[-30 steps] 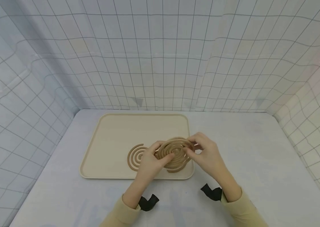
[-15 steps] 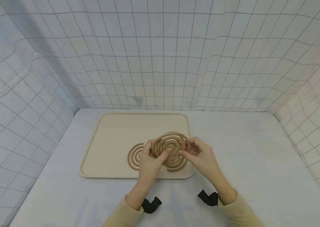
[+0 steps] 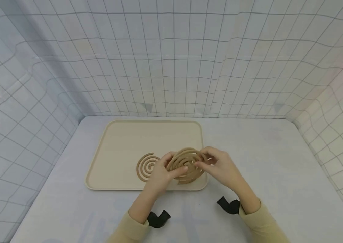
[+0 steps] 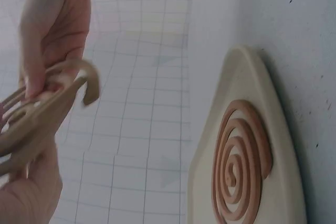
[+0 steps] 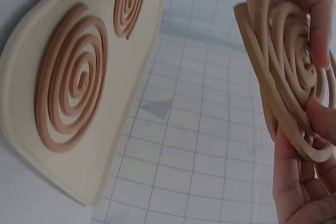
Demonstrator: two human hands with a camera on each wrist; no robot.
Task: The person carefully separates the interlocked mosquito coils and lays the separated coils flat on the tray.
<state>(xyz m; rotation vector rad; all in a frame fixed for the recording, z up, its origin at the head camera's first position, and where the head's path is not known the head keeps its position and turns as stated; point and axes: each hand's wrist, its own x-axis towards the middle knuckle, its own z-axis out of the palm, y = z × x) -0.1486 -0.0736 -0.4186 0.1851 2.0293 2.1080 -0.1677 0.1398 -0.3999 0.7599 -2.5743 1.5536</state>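
Note:
A brown mosquito coil (image 3: 181, 161), seemingly of interlocked or stacked spirals, is held tilted above the tray (image 3: 122, 145). My left hand (image 3: 161, 172) grips its left side, thumb over its face near the centre. At the right edge my right hand (image 3: 220, 166) pinches the coil between thumb and fingers. In the right wrist view the held coil (image 5: 278, 59) shows its strands spread apart in layers. One more mosquito coil (image 3: 142, 170) lies flat on the tray left of my hands. Another coil (image 5: 58, 98) lies beneath the held one, mostly hidden in the head view.
The beige tray stands on a table with a white cover (image 3: 250, 141). White grid-patterned curtains (image 3: 171, 67) enclose the back and both sides. Black straps (image 3: 158, 219) stick out at both wrists.
The held coil tilted up and shifted left half a second ago, and is now back lower and to the right, tilted. Both hands moved with it and keep their hold.

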